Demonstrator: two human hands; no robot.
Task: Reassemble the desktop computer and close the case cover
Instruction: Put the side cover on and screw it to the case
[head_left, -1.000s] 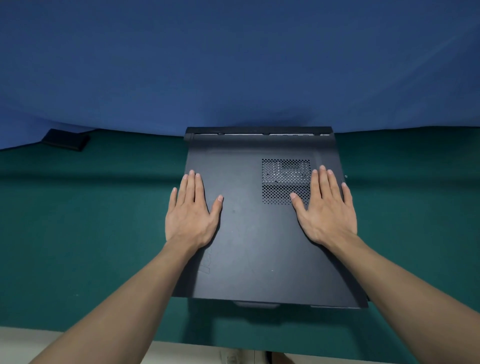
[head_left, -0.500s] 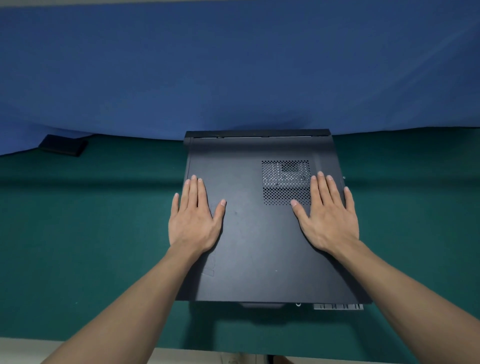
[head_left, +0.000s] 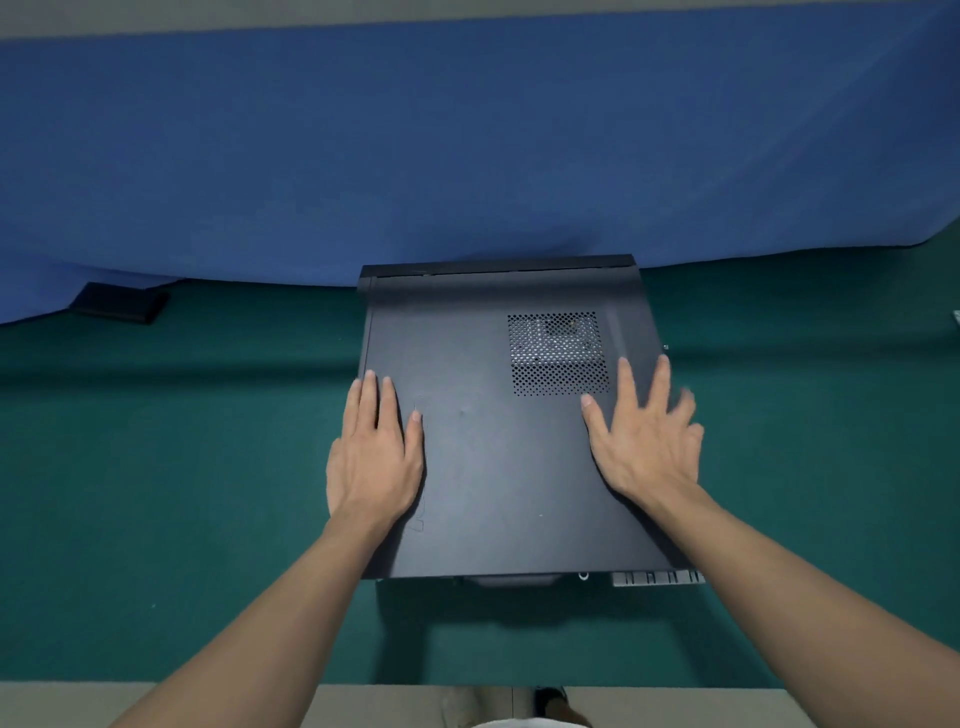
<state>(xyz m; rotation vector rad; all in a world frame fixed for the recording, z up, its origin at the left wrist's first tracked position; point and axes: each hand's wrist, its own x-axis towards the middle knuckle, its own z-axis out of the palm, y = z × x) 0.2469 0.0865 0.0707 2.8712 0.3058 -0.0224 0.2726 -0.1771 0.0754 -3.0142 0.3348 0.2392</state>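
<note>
- Left hand (head_left: 375, 457) lies flat, fingers together, on the case cover (head_left: 498, 447).
- Right hand (head_left: 644, 441) rests there too, fingers spread and blurred.
- The computer sits mid-bench (head_left: 182, 467), vent grille (head_left: 558, 353) upward.

- No text, brand or number can be read anywhere.
- The cover (head_left: 498, 441) bears faint marks just beside the left hand (head_left: 371, 457), near its thumb, too dim to read as letters.
</note>
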